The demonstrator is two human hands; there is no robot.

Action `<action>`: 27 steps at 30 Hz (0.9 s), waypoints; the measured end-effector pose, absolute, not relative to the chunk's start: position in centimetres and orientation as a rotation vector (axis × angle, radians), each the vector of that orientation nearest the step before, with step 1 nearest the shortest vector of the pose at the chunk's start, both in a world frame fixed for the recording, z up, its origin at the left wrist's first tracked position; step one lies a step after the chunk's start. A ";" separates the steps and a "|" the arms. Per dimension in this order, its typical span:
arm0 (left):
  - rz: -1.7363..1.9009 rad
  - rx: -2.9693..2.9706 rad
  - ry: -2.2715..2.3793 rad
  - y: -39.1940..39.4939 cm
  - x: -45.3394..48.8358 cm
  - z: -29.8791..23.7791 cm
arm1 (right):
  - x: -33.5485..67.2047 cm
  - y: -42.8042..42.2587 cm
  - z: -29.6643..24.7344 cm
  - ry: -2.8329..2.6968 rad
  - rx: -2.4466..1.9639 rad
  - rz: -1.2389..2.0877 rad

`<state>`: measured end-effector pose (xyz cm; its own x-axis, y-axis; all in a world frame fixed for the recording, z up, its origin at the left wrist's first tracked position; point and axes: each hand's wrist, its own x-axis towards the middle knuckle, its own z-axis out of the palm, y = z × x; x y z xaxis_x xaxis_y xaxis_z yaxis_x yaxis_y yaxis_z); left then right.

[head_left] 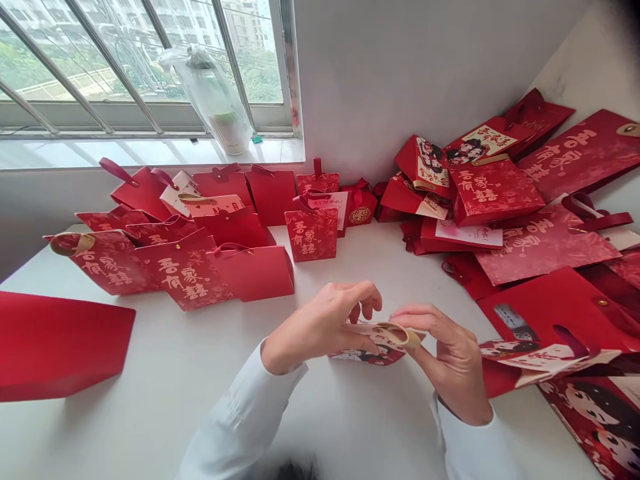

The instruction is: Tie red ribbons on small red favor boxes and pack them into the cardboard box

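Note:
A small red gift bag with printed cartoon figures and a pale top stands on the white table in front of me. My left hand grips the left end of its top edge, thumb on the near side and fingers curled behind. At the right end of that edge, my right hand pinches the bag beside its looped tan ribbon handle. The bag's far side is hidden.
Several upright red gift bags stand at the back left, with a small one near the middle. Flat and tumbled bags pile up on the right. A large red bag is at the left edge. A plastic-wrapped cup sits on the windowsill.

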<state>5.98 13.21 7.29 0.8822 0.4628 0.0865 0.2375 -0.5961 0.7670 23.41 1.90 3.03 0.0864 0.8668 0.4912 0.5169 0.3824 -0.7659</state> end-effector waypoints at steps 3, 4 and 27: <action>0.260 2.242 0.418 13.2 5.6 7.8 | 23.5 1.8 3.1 -1.687 -1.127 0.338; 0.233 2.260 0.390 13.2 5.5 8.0 | 23.5 1.6 3.1 -1.706 -1.097 0.313; 0.079 2.127 0.462 12.3 5.6 9.1 | 23.1 0.8 3.3 -1.742 -0.984 0.329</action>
<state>5.62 12.33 9.13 0.9272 0.3552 -0.1187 0.2959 -0.5002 0.8138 23.07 0.79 3.26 -0.1021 0.7463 0.6577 0.4551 0.6230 -0.6362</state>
